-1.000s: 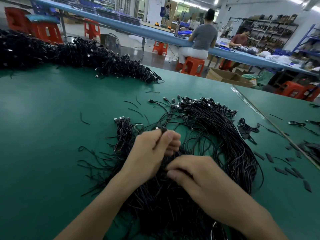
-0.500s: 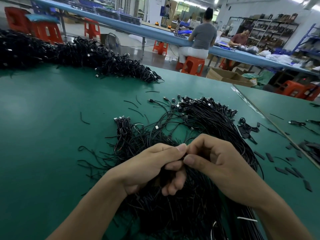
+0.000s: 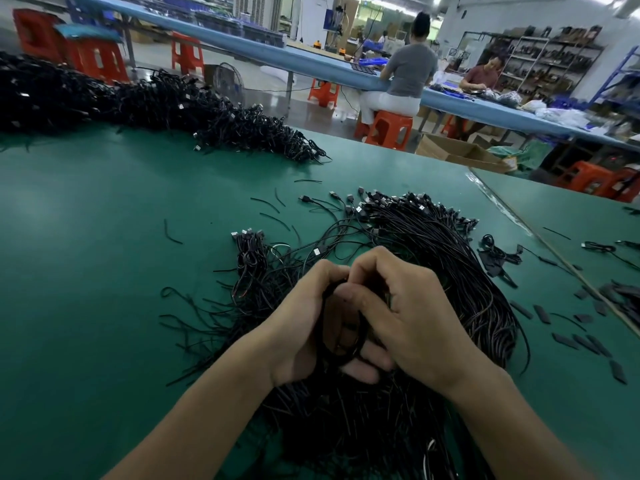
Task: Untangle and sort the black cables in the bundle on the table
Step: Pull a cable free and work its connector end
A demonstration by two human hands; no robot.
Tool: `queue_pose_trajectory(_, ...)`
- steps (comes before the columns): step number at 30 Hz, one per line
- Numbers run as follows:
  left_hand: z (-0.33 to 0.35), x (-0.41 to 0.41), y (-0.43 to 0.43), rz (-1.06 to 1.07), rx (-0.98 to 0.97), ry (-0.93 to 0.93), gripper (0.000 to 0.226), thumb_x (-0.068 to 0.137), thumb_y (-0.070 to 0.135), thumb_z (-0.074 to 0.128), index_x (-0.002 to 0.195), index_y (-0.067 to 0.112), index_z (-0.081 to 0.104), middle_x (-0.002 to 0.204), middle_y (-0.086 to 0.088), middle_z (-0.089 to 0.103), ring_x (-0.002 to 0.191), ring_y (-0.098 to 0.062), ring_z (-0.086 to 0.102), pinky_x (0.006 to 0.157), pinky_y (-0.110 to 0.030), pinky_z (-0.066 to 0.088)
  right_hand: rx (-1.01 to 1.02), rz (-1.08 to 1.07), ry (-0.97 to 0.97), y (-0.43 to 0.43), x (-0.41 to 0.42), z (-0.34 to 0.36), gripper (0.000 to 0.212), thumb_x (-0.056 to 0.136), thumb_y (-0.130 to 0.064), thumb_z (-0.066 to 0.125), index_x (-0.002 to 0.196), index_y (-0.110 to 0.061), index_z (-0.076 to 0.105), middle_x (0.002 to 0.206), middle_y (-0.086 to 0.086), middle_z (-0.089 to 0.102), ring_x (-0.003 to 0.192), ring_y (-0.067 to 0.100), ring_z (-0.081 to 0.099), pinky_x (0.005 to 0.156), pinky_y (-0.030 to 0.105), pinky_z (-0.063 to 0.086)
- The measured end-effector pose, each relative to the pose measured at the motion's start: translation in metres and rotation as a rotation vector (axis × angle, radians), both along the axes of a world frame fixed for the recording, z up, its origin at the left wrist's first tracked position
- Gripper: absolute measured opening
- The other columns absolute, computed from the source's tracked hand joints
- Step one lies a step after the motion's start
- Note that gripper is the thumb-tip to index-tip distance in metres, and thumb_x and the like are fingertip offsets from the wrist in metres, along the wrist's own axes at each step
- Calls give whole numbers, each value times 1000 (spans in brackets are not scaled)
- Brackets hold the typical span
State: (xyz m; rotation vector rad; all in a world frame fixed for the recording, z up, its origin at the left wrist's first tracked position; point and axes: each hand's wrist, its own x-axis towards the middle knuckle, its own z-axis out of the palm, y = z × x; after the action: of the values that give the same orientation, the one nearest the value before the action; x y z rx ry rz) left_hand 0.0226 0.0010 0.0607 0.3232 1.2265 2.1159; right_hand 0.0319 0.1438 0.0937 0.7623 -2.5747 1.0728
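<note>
A big tangled bundle of thin black cables (image 3: 450, 265) with small plug ends lies on the green table (image 3: 104, 258) in front of me. Both hands meet over its middle. My left hand (image 3: 304, 327) is closed around a black cable loop (image 3: 325, 306) that curls between its fingers. My right hand (image 3: 408, 313) presses against the left, thumb and forefinger pinched on the same cable at the top. A smaller clump of plug ends (image 3: 249, 244) sits just left of the bundle.
A long heap of black cables (image 3: 166, 105) runs along the table's far left edge. Short black sleeves and cable scraps (image 3: 575, 337) are scattered on the right. A table seam (image 3: 540, 233) runs diagonally at right. Two people sit at a blue bench behind.
The hands, apart a second ago, have come together over the bundle. The left hand has curled inward and a cable loop now winds between its fingers while the right pinches it.
</note>
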Motion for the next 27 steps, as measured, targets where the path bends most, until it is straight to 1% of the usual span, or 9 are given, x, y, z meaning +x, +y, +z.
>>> queue_pose_trajectory(4, -5, -5, -1, 64, -154, 71, 78, 94, 71, 28, 75, 11, 73, 64, -16, 65, 43, -19, 57, 36, -21, 42, -2, 26, -28, 6, -8, -2, 14, 93, -18, 67, 82, -18, 58, 68, -13, 64, 54, 8, 60, 59, 8, 40)
queue_pose_trajectory(8, -14, -7, 0, 208, -364, 263, 73, 92, 74, 27, 73, 19, 71, 50, -4, 55, 33, -12, 38, 34, -15, 26, -33, -14, -92, 16, -17, -7, 14, 91, -19, 70, 81, -24, 62, 68, -7, 66, 59, 10, 63, 59, 19, 50)
queue_pose_trajectory(10, -17, -10, -1, 248, -389, 290, 71, 95, 70, 28, 66, 18, 66, 44, 1, 43, 32, -11, 27, 36, -15, 21, -90, -34, -142, 19, -20, -11, 13, 91, -29, 68, 80, -27, 62, 67, -5, 68, 59, 8, 63, 61, 26, 53)
queue_pose_trajectory(12, -19, -12, -3, 318, -400, 288, 66, 95, 68, 31, 59, 20, 59, 43, 4, 38, 32, -11, 25, 34, -17, 19, -98, -138, -169, 27, -23, -18, 26, 89, -52, 60, 79, -28, 62, 71, -5, 67, 62, 10, 62, 63, 30, 54)
queue_pose_trajectory(15, -21, -17, -9, 487, -320, 254, 59, 89, 70, 36, 52, 25, 46, 44, 4, 38, 34, -12, 25, 35, -23, 17, 240, -270, -388, 45, -24, -34, 46, 83, -72, 46, 81, -28, 61, 73, -4, 66, 59, 3, 59, 61, 27, 55)
queue_pose_trajectory(17, -22, -19, -10, 583, -276, 268, 62, 88, 72, 34, 48, 26, 44, 47, 0, 48, 35, -15, 36, 34, -23, 26, 529, -291, -545, 51, -19, -50, 41, 86, -68, 54, 84, -28, 62, 78, -6, 66, 66, 4, 62, 67, 27, 57)
queue_pose_trajectory(20, -23, -19, -7, 637, -206, 292, 67, 90, 71, 32, 45, 26, 53, 55, -7, 62, 39, -19, 55, 38, -26, 43, 600, -332, -604, 48, -14, -65, 34, 86, -61, 63, 84, -27, 63, 84, -7, 65, 76, 9, 64, 75, 35, 59)
queue_pose_trajectory(23, -25, -18, -7, 655, -237, 354, 66, 96, 67, 31, 46, 26, 48, 49, -5, 54, 32, -15, 40, 35, -21, 33, 543, -353, -561, 42, -13, -62, 20, 91, -47, 63, 81, -29, 63, 83, -9, 64, 76, 9, 63, 75, 36, 59)
queue_pose_trajectory(27, -25, -20, -8, 676, -229, 318, 60, 95, 67, 31, 51, 28, 41, 44, 1, 37, 35, -11, 26, 33, -18, 24, 543, -398, -470, 42, -10, -54, 17, 93, -44, 61, 82, -31, 63, 80, -11, 62, 75, 7, 62, 72, 34, 58)
